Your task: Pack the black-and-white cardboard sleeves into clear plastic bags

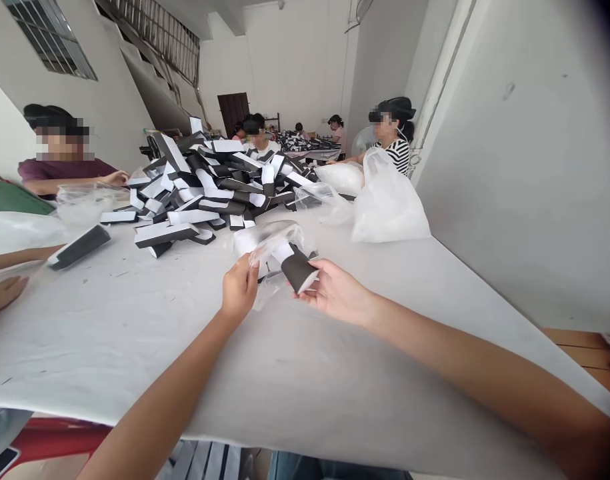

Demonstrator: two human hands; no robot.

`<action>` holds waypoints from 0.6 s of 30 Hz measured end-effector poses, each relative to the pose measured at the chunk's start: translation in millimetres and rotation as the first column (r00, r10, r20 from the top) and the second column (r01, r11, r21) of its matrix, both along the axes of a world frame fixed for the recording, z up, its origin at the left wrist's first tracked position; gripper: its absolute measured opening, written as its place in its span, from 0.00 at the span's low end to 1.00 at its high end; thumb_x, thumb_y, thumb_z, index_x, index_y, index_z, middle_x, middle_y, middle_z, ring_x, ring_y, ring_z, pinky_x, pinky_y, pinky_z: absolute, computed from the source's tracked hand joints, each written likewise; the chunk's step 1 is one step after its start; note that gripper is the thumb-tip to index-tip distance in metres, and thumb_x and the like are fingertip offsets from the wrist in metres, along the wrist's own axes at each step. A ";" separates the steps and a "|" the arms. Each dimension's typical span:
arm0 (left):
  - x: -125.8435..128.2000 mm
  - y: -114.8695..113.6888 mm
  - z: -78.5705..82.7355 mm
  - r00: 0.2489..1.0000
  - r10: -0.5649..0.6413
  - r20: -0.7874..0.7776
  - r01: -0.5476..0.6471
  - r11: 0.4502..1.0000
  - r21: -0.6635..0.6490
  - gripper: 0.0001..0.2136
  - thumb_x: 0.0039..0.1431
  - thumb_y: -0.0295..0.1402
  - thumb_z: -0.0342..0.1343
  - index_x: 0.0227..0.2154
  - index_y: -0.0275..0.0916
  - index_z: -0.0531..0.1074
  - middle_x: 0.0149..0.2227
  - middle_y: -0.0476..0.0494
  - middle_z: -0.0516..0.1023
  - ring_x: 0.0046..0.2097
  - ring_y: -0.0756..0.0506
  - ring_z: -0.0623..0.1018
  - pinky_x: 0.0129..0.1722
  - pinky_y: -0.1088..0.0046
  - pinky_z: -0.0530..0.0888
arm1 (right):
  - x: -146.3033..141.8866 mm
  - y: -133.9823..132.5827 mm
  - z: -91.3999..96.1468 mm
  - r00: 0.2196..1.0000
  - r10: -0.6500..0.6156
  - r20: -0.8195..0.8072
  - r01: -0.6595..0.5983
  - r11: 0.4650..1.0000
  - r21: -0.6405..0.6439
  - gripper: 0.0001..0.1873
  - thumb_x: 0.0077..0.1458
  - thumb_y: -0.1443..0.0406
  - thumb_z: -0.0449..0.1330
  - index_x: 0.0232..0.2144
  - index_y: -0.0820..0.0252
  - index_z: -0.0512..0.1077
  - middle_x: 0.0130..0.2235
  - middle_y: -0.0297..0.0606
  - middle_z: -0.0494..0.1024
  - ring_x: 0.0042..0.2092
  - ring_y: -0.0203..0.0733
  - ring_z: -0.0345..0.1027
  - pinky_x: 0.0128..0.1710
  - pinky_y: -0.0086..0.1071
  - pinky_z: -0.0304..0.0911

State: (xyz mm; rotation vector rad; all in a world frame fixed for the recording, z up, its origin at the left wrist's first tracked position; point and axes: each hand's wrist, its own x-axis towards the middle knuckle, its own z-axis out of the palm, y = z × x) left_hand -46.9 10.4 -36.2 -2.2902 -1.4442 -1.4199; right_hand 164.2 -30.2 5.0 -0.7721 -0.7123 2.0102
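Note:
In the head view, my left hand (241, 285) pinches the edge of a clear plastic bag (285, 233) over the table. My right hand (329, 290) grips a black-and-white folded paper sleeve (299, 268) by its near end. The sleeve's far end is at the mouth of the bag; how far it reaches inside I cannot tell. Something white and black shows through the plastic behind it. Just beyond my hands lies a large heap of similar black-and-white paper sleeves (185, 217).
A full white plastic bag (389, 203) stands at the right, with clear bags beside it. At the left, another person's hands (5, 293) rest near a single sleeve (79, 248). Several people sit around the white-covered table (135, 347). A wall (515, 200) runs along the right.

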 end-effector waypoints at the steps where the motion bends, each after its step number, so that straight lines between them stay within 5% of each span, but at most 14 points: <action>1: 0.2 0.1 -0.2 1.000 -0.025 -0.002 0.025 1.000 0.012 0.24 0.71 0.44 0.33 0.48 0.37 0.72 0.28 0.45 0.71 0.30 0.46 0.71 0.32 0.71 0.67 | -7.4 -1.5 -0.4 0.998 -0.055 -0.033 0.054 0.998 -0.037 0.13 0.65 0.63 0.48 0.42 0.66 0.67 0.33 0.41 0.75 0.34 0.38 0.74 0.35 0.28 0.72; 5: 0.2 -0.9 -1.9 0.989 -0.146 0.010 0.146 0.989 -0.012 0.23 0.71 0.42 0.34 0.49 0.38 0.72 0.35 0.43 0.75 0.36 0.46 0.74 0.36 0.71 0.69 | -37.0 3.0 -4.8 0.979 -0.188 -0.085 0.174 0.974 -0.148 0.15 0.67 0.60 0.46 0.41 0.65 0.67 0.31 0.42 0.75 0.30 0.36 0.72 0.30 0.25 0.71; 9: -1.0 -4.4 -3.8 0.983 -0.167 0.073 0.170 0.985 -0.036 0.21 0.71 0.42 0.35 0.48 0.38 0.71 0.29 0.47 0.71 0.28 0.49 0.70 0.30 0.74 0.67 | -59.6 20.5 -8.8 0.959 -0.270 -0.087 0.258 0.958 -0.129 0.16 0.66 0.57 0.46 0.37 0.62 0.67 0.28 0.38 0.73 0.27 0.35 0.70 0.29 0.25 0.70; 14: -1.5 -5.6 -4.0 0.962 -0.176 0.208 0.182 0.983 -0.007 0.21 0.71 0.43 0.35 0.46 0.39 0.71 0.23 0.51 0.62 0.24 0.51 0.62 0.25 0.76 0.61 | -71.5 43.3 -13.9 0.936 -0.352 0.016 0.351 0.935 0.039 0.12 0.64 0.59 0.50 0.45 0.59 0.65 0.31 0.34 0.72 0.34 0.37 0.73 0.38 0.30 0.72; 18: -2.3 -3.5 -4.0 0.949 -0.173 0.264 0.182 0.983 -0.008 0.20 0.70 0.44 0.37 0.45 0.38 0.71 0.21 0.54 0.57 0.22 0.51 0.58 0.23 0.75 0.58 | -68.3 65.5 -27.2 0.850 -0.434 0.297 0.367 0.894 0.257 0.28 0.58 0.58 0.56 0.59 0.51 0.55 0.48 0.38 0.72 0.37 0.37 0.72 0.42 0.34 0.72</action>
